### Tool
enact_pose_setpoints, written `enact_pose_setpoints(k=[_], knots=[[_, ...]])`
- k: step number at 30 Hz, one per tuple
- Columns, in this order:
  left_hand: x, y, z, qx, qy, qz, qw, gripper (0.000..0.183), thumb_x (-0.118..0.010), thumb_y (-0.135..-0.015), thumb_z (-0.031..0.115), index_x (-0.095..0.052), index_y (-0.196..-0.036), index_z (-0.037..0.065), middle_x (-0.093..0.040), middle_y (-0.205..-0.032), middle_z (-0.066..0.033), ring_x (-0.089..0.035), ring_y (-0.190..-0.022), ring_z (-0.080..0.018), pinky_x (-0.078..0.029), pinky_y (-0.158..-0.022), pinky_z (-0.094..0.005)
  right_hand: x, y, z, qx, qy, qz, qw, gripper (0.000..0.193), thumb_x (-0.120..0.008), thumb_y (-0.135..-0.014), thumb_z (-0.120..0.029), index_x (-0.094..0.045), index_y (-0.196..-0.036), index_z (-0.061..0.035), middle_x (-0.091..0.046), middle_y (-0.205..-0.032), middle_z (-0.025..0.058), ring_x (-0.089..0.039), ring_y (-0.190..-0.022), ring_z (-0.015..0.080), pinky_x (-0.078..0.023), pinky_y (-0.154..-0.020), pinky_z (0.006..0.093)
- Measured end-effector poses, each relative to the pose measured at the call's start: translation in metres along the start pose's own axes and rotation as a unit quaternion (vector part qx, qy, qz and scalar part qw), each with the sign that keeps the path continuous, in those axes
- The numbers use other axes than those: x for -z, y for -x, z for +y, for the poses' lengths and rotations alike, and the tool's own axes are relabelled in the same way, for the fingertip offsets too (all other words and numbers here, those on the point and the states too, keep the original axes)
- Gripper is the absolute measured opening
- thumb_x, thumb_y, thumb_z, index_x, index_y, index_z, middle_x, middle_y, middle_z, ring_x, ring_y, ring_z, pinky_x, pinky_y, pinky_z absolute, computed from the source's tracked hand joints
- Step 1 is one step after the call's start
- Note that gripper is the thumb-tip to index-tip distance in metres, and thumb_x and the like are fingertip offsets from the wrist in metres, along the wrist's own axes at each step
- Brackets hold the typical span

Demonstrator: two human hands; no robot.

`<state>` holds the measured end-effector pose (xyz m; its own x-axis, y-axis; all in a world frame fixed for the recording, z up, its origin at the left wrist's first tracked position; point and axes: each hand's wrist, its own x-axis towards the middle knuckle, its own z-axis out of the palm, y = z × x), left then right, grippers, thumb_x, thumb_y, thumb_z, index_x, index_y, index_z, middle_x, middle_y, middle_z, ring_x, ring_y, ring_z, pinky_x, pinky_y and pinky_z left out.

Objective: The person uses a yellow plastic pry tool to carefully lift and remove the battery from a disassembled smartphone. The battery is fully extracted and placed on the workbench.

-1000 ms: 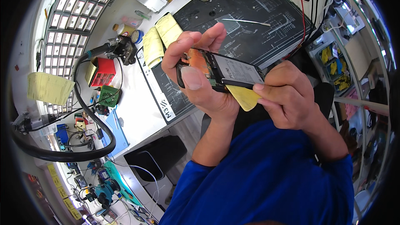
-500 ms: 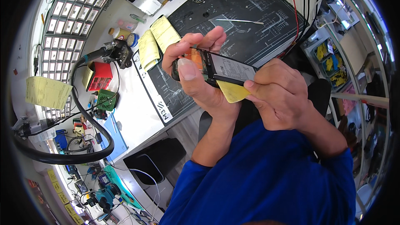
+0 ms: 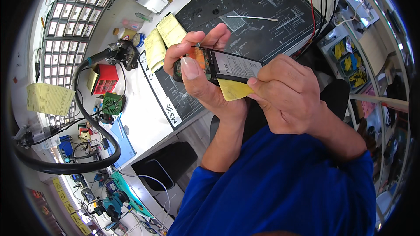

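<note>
Between our two hands we hold an opened black smartphone [image 3: 209, 66], tilted in the air, its inner side turned up. Its left part shows an orange, copper-coloured patch [image 3: 197, 56]; a flat, light-grey battery [image 3: 237, 66] with dark edges fills much of the rest.

Our left hand [image 3: 209, 88] cradles the phone's left end: the thumb presses along the near side, while the other fingers, bent and slightly spread, rise beyond the far edge. Our right hand [image 3: 286, 94] is at the right end, fingers curled together, with the fingertips pinching the end of a pointed yellow sheet [image 3: 232, 91] that spreads out along the near edge of the phone. We cannot tell whether the hidden fingers also grip the phone.

Beyond our hands lies a black work mat [image 3: 245, 5] printed with white circuit lines, bearing a thin whitish stick [image 3: 251, 18]. Near its left edge we see yellow paper forms [image 3: 171, 30].
</note>
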<state>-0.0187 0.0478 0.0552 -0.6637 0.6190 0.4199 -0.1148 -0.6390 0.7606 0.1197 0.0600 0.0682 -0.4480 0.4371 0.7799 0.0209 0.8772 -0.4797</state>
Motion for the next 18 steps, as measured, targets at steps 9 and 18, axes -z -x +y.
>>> enact_pose_setpoints(k=[9,18], knots=[[0.010,-0.006,-0.008,-0.074,-0.013,-0.026,0.997,0.038,-0.041,-0.115,0.049,-0.051,-0.130,0.016,-0.066,-0.124,-0.0101,-0.075,-0.112,-0.0363,-0.062,-0.102,-0.0490,-0.006,0.000,0.000,-0.011,0.002,0.021,1.000,0.026,-0.076,-0.070,-0.002,-0.069,-0.094,0.0003,-0.062,-0.092,0.0110,-0.062,-0.072,0.0280,-0.052,-0.059,0.0375],[0.014,-0.006,-0.010,-0.068,0.041,-0.020,0.997,0.038,-0.044,-0.115,0.049,-0.052,-0.131,0.016,-0.067,-0.125,-0.0104,-0.076,-0.112,-0.0373,-0.062,-0.104,-0.0498,-0.015,0.004,0.005,0.000,0.012,0.033,0.999,0.025,-0.075,-0.070,-0.004,-0.068,-0.093,-0.0020,-0.060,-0.090,0.0084,-0.061,-0.072,0.0260,-0.051,-0.057,0.0350]])
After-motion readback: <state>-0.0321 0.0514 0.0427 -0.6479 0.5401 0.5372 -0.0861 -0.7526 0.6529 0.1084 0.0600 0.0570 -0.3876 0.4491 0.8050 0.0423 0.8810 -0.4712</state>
